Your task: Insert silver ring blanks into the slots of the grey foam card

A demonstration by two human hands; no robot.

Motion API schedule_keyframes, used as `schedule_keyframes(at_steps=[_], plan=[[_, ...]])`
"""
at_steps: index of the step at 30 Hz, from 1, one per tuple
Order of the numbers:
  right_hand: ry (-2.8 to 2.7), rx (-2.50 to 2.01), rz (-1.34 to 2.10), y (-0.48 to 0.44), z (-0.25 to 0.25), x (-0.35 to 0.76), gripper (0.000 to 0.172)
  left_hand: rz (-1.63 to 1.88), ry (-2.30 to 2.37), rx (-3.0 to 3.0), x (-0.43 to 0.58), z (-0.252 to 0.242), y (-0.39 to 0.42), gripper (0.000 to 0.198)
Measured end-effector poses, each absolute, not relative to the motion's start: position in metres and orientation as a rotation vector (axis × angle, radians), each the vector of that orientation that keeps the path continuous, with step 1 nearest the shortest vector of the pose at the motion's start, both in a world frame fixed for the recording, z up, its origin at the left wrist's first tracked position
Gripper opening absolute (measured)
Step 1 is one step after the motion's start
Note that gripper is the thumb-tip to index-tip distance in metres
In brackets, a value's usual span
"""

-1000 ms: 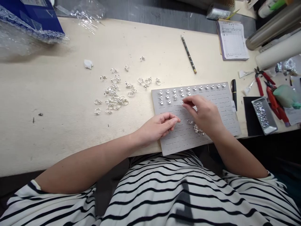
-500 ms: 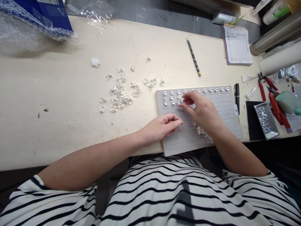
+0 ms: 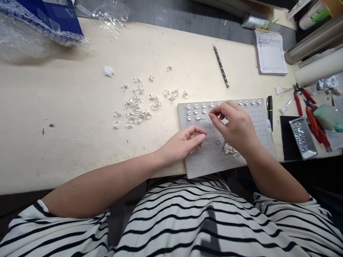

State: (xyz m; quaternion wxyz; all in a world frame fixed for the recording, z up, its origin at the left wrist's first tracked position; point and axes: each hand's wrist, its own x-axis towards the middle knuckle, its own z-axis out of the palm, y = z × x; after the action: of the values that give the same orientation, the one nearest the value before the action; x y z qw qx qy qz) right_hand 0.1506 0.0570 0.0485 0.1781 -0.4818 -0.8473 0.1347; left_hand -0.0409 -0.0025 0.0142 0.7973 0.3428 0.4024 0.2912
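Note:
A grey slotted foam board (image 3: 254, 121) lies at the table's front edge, with small silver rings (image 3: 195, 111) set in its top two rows. My right hand (image 3: 235, 126) hovers over the board, thumb and forefinger pinched at the second row on something too small to make out. A small cluster of rings (image 3: 230, 150) lies on the board under my right wrist. My left hand (image 3: 182, 144) rests curled on the board's left edge, fingers closed on a thin ring.
A loose pile of silver rings (image 3: 136, 107) lies left of the board. A pencil (image 3: 220, 66), a notepad (image 3: 269, 51), a black pen (image 3: 269, 107), red pliers (image 3: 308, 103) and a metal tray (image 3: 302, 137) sit to the right. Plastic wrap and a blue box (image 3: 45, 18) are far left.
My right hand has shifted slightly right and up along the board's second row. My left hand stays curled at the board's left edge.

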Motion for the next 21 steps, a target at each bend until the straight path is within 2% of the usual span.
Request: schedule_keyframes(at_steps=[3, 6, 9, 14, 21], plan=[[-2.413, -1.322, 0.642, 0.037, 0.057, 0.156, 0.008, 0.667, 0.858, 0.803, -0.04, 0.015, -0.003, 0.033], [-2.368, -1.265, 0.745, 0.03, 0.056, 0.159, 0.01, 0.659, 0.866, 0.828, -0.04, 0.015, -0.003, 0.019], [-2.329, -1.272, 0.561, 0.04, 0.046, 0.159, 0.016, 0.643, 0.861, 0.8, -0.04, 0.015, -0.001, 0.019], [-2.503, -1.252, 0.226, 0.063, 0.024, 0.151, 0.016, 0.581, 0.881, 0.789, -0.041, 0.017, 0.001, 0.023], [-2.561, -1.361, 0.243, 0.063, 0.017, 0.153, 0.013, 0.58, 0.898, 0.788, -0.04, 0.021, 0.001, 0.024]])
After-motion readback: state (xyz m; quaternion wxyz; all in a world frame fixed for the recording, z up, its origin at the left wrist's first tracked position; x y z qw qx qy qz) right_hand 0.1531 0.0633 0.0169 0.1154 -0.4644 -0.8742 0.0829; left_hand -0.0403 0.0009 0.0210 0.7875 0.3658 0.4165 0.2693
